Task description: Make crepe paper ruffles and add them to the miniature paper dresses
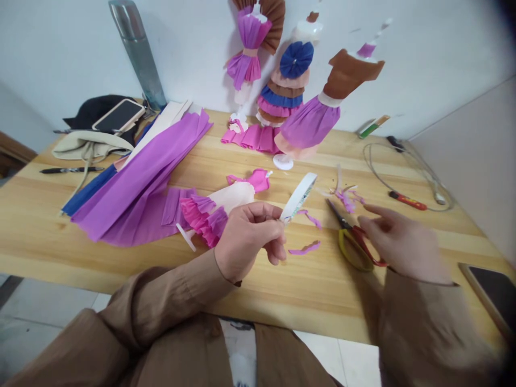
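Pinched between the thumb and fingers of my left hand point(252, 234) is a short white strip of tape point(299, 198) with small print, pointing up and to the right. My right hand point(407, 242), slightly blurred, hovers at the handles of the scissors point(355, 248), index finger stretched out and nothing visible in it. The scissors lie on the table, one handle yellow and the other red. Left of my left hand a mini dress form point(237, 194) in pink, white and purple crepe paper lies on its side, partly hidden by that hand.
Purple crepe paper point(141, 188) covers the table's left part. Several dressed forms stand at the wall, one with a brown top point(350, 72). Purple scraps point(346, 199) lie beyond the scissors. A cable point(374, 161), a red screwdriver-like tool point(407, 200) and a phone point(492, 295) are at right.
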The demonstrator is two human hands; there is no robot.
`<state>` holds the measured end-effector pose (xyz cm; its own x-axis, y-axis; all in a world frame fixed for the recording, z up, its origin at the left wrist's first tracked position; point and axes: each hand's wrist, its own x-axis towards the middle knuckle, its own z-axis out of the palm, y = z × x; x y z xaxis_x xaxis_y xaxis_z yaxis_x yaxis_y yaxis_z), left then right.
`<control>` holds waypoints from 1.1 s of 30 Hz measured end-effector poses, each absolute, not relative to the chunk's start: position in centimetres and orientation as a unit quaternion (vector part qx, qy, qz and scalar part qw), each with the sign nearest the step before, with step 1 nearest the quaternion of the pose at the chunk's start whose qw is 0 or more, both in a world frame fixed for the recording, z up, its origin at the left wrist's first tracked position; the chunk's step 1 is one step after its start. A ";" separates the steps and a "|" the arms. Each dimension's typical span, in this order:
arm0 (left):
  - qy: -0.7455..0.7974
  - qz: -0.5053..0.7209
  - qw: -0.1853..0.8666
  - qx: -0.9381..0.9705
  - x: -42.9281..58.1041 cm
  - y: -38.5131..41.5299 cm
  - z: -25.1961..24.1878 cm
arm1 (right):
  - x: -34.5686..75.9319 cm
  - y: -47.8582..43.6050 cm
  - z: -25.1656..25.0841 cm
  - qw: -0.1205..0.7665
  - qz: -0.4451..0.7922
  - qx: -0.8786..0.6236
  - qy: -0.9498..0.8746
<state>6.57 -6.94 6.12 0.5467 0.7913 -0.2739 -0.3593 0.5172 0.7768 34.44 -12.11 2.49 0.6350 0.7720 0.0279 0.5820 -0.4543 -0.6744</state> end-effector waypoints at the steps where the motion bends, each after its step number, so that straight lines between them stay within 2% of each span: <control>1: 0.315 0.359 0.812 0.337 6.5 -6.9 6.1 | 34.7 -12.8 2.5 0.242 0.105 -0.856 -0.445; 4: 0.308 0.361 0.816 0.330 6.5 -6.9 6.1 | 35.2 -14.4 2.0 0.026 0.036 -0.827 -0.560; 6: 0.307 0.359 0.819 0.326 6.5 -7.0 6.2 | 35.5 -14.8 1.4 -0.020 0.025 -0.807 -0.590; 8: 0.306 0.359 0.821 0.321 6.5 -7.1 6.2 | 35.5 -14.7 1.0 -0.019 0.031 -0.802 -0.597; 11: 0.307 0.364 0.824 0.307 6.6 -7.0 6.2 | 35.4 -14.3 0.9 0.036 0.063 -0.797 -0.600; 16: 0.322 0.373 0.817 0.300 6.6 -6.8 6.1 | 34.7 -15.0 1.4 0.277 0.212 -0.763 -0.544; 17: 0.325 0.374 0.815 0.301 6.6 -6.8 6.1 | 34.5 -15.3 1.7 0.300 0.214 -0.749 -0.551; 19: 0.331 0.375 0.811 0.304 6.7 -6.7 6.1 | 33.8 -15.7 2.4 0.272 0.157 -0.729 -0.609; 22: 0.338 0.377 0.806 0.307 6.7 -6.6 6.1 | 32.4 -15.9 4.1 0.139 -0.020 -0.689 -0.711; 25: 0.342 0.379 0.801 0.313 6.8 -6.6 6.2 | 31.0 -15.5 5.8 0.057 -0.128 -0.617 -0.775; 33: 0.349 0.368 0.799 0.323 6.8 -6.9 6.1 | 29.3 -14.0 7.1 0.001 -0.222 -0.558 -0.800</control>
